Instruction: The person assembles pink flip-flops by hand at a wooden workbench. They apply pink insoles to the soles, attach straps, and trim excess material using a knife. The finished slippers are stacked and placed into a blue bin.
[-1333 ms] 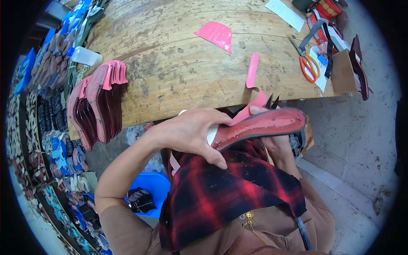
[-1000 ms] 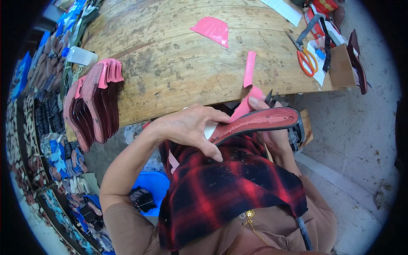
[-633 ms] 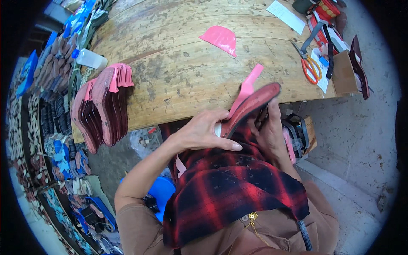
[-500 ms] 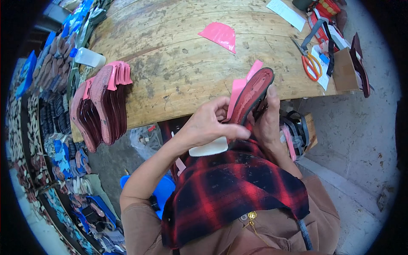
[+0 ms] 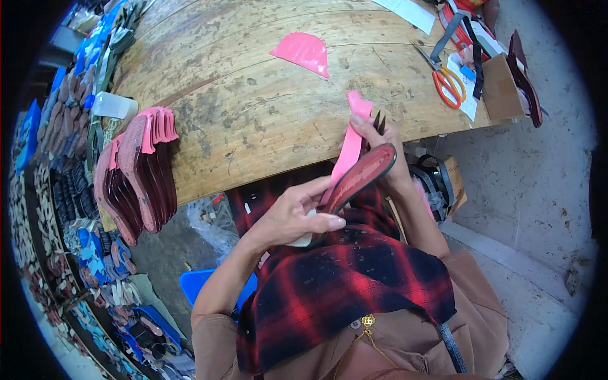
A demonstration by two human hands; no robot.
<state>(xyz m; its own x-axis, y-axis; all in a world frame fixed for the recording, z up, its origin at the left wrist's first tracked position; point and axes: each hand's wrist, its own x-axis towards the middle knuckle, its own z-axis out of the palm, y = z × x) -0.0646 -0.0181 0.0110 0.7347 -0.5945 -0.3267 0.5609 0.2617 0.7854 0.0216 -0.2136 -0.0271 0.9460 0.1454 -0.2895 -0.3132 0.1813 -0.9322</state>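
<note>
Pink strip (image 5: 345, 158) is pinched by the right hand (image 5: 383, 139), while the left hand (image 5: 285, 218) grips the sole (image 5: 362, 175) near the edge of the table (image 5: 247, 120).

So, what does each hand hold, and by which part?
Left hand: the red sole, by its near end. Right hand: the pink strip, near its far end; apparently a dark pointed tool, grip hidden.

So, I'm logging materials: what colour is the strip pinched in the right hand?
Bright pink; the strip shows best in the head view.
</note>
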